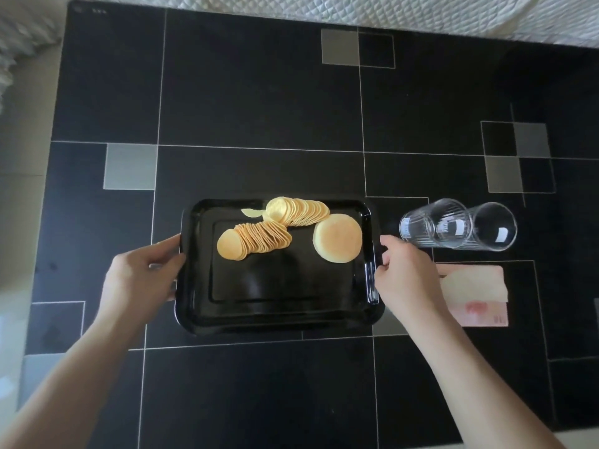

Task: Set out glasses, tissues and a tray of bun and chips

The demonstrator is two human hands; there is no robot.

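A black rectangular tray [275,312] lies on the dark table, near its middle. On it are two fanned rows of round chips [256,238] and a pale round bun [337,237] at the right. My left hand [142,270] grips the tray's left rim. My right hand [403,270] grips its right rim. Just right of the tray stand two clear ribbed glasses [460,226], side by side. In front of them lies a pink tissue pack [476,294], partly hidden behind my right wrist.
The black glass table [259,92] has thin white lines and grey squares. White quilted fabric [389,11] runs along its far edge. A pale floor shows past the table's left edge.
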